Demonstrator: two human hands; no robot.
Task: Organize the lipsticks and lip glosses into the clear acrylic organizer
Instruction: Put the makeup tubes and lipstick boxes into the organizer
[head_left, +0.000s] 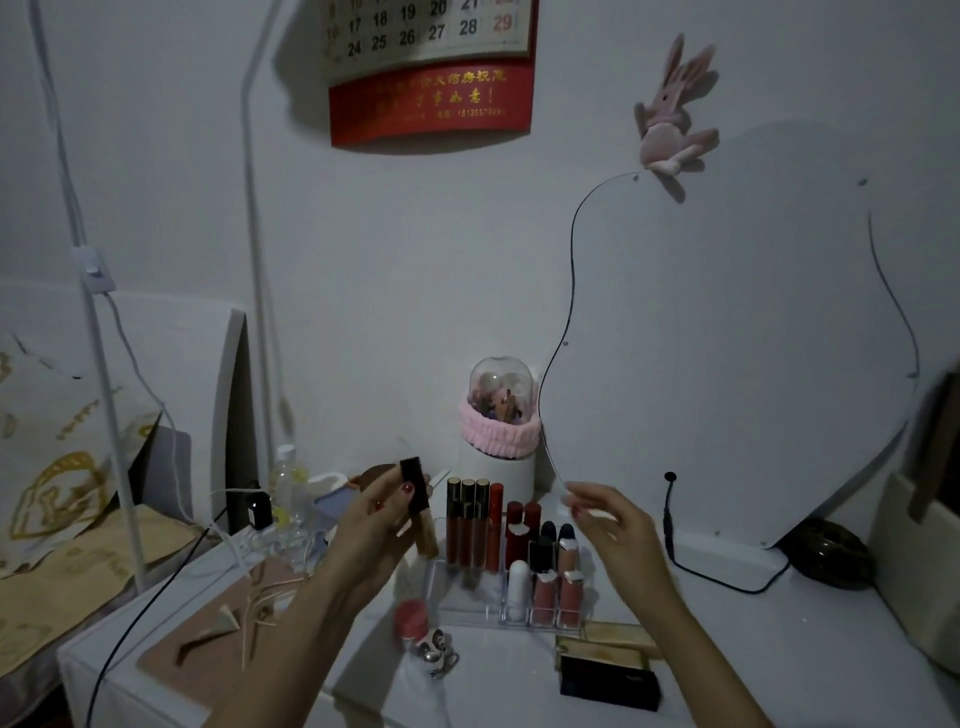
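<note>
One lip gloss (421, 512) being pinched in the left hand (376, 519), black cap up, hovering just left of and above the clear acrylic organizer (467, 605); right hand (605, 519) hanging loose-fingered and holding nothing, above the organizer's right side. Already standing inside the organizer: tall dark-red glosses (467, 519) along the left back, red lipsticks (522, 525) beside them, pink-bodied ones (558, 597) at the front right. Judging the risk: lowering the tube at a slant and clipping the tall glosses, toppling them against the red lipsticks; missing a slot, the clear dividers being hard to read in this dim light; sweeping the right wrist through the upright caps; nudging the whole organizer toward the black box (608, 680) lying in front of it
</note>
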